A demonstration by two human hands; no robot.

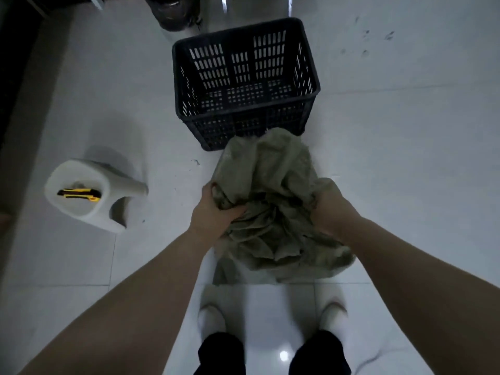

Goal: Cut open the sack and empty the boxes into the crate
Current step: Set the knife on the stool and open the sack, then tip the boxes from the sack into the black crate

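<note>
A crumpled olive-green woven sack (273, 190) hangs above the white tiled floor, just in front of my feet. My left hand (215, 212) grips its bunched fabric on the left side, and my right hand (331, 209) grips it on the right. Beyond the sack stands a black slotted plastic crate (244, 121); its inside shows only the perforated bottom. The sack's far edge touches or overlaps the crate's near wall. No boxes are visible; whatever the sack holds is hidden.
A white plastic stool (89, 196) stands to the left with a yellow-and-black utility knife (79, 194) lying on its top. A dark round object (176, 14) and metal legs (224, 4) stand behind the crate. My feet (270, 318) are below the sack.
</note>
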